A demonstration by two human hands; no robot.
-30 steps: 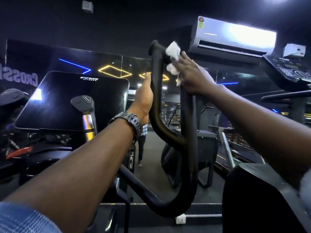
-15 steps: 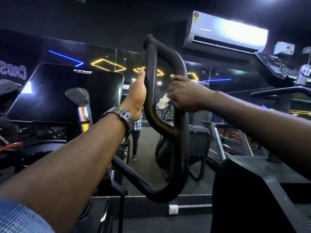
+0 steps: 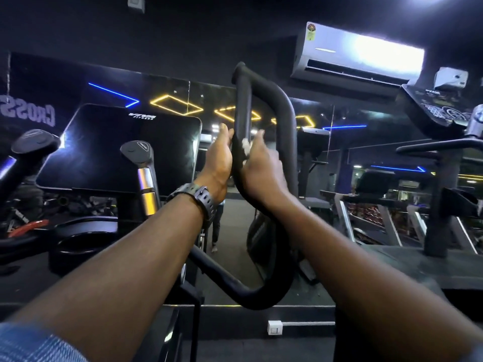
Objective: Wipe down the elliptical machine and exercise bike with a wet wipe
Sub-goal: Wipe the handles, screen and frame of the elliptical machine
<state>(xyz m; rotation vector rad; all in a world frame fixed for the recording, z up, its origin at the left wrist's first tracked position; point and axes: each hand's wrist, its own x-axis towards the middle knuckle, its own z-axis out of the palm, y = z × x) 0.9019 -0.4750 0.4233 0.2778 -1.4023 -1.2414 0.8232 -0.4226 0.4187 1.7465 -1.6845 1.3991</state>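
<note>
A black looped handlebar [image 3: 283,105] of the elliptical machine rises in the centre of the head view. My left hand [image 3: 219,159], with a dark watch on the wrist, rests flat against the left side of the loop's inner bar. My right hand [image 3: 261,169] grips that same bar from the right, with a white wet wipe [image 3: 245,146] pressed between its fingers and the bar. Only a small crumpled part of the wipe shows. The machine's dark console screen [image 3: 120,150] stands to the left.
Short grips [image 3: 139,152] with silver stems stand by the console. A mirror wall behind reflects gym lights and machines. An air conditioner [image 3: 358,56] hangs upper right. Another machine's console [image 3: 433,108] and bar [image 3: 439,146] stand at the right. A white socket [image 3: 274,327] sits low on the wall.
My right hand slid the wipe down from the top of the loop, then across onto the inner bar beside my left hand. The left hand stayed on the bar.
</note>
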